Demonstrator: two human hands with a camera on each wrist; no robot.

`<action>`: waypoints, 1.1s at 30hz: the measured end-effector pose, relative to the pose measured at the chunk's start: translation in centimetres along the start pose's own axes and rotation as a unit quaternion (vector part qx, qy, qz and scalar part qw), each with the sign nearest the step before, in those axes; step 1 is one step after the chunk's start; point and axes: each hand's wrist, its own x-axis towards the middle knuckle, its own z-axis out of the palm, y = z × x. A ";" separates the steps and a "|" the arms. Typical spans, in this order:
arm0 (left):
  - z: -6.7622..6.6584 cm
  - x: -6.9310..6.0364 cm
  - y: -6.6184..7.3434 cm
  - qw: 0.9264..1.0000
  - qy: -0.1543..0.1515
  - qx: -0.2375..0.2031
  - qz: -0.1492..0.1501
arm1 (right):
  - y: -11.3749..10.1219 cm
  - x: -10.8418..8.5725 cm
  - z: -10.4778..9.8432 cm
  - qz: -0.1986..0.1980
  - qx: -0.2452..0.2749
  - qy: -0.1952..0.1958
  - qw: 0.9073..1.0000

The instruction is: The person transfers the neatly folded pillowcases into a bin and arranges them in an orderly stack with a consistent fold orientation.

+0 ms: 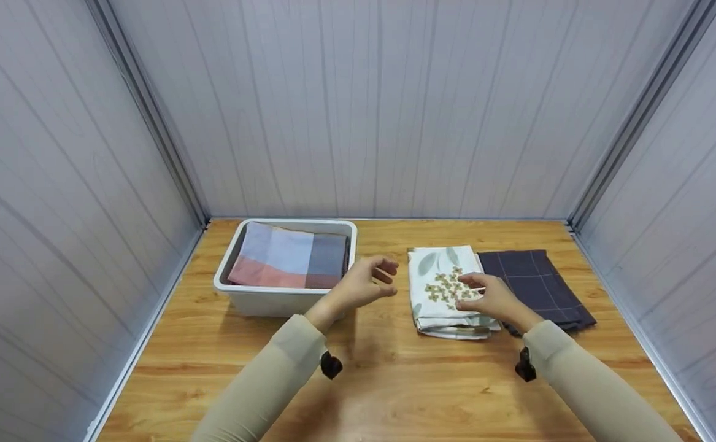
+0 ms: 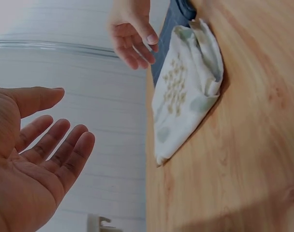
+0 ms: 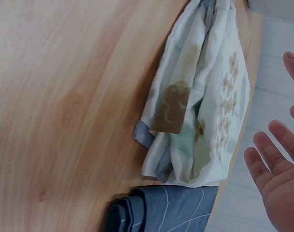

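Note:
My left hand hovers just right of the white bin, its fingers loosely bent and nothing between them. Above the white floral folded cloth is my right hand, also holding nothing. In the right wrist view a gap shows between the right fingers and that cloth. The floral cloth lies folded in layers, with green leaves and golden flowers printed on it. To its right, partly tucked against it, lies a dark checked folded cloth. A plaid cloth in blue, grey and red fills the bin.
The white plastic bin stands at the left rear of the wooden table. Pale panel walls enclose the back and both sides, with metal strips along the corners.

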 end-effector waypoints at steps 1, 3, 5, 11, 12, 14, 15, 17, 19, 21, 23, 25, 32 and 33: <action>0.3 0.0 -0.3 1.000 -0.002 -0.002 -0.001 | 0.1 -0.1 0.1 0.001 0.001 0.000 1.000; 0.8 0.0 -1.0 1.000 -0.004 -0.008 -0.002 | 0.4 -0.3 0.4 0.002 -0.003 -0.001 1.000; 1.4 0.1 -1.7 1.000 -0.003 -0.016 -0.001 | 0.6 -0.4 0.6 0.008 -0.004 0.000 1.000; 2.8 0.0 -3.7 0.999 0.002 -0.038 -0.026 | 1.2 -0.9 1.1 0.017 -0.002 -0.004 1.000; 3.1 0.0 -4.1 0.999 0.001 -0.039 -0.033 | 1.4 -0.9 1.2 0.019 0.001 -0.004 1.000; 3.6 -0.1 -4.8 0.998 0.003 -0.042 -0.042 | 1.7 -1.0 1.3 0.016 -0.002 -0.003 1.000; 3.8 -0.1 -5.1 0.998 0.004 -0.042 -0.046 | 1.8 -1.0 1.4 0.012 -0.006 -0.003 1.000; 4.3 -0.1 -5.7 0.998 0.008 -0.044 -0.049 | 2.2 -0.9 1.6 0.006 -0.012 0.001 1.000; 4.7 -0.1 -6.3 0.998 0.012 -0.046 -0.051 | 2.5 -0.9 1.8 0.005 -0.016 0.001 1.000; 5.1 -0.1 -6.9 0.997 0.016 -0.053 -0.056 | 2.8 -1.0 1.9 0.009 -0.018 0.000 1.000; 5.5 -0.1 -7.4 0.996 0.021 -0.057 -0.063 | 3.0 -1.0 2.1 0.012 -0.018 -0.003 1.000; 5.9 -0.1 -7.9 0.995 0.024 -0.064 -0.075 | 3.2 -1.1 2.2 0.014 -0.014 -0.005 1.000; 7.0 0.4 -9.5 0.993 0.040 -0.065 -0.089 | 3.9 -1.3 2.4 -0.013 -0.030 -0.019 0.999; 7.1 0.5 -9.7 0.993 0.043 -0.065 -0.089 | 4.0 -1.4 2.5 -0.018 -0.036 -0.022 0.999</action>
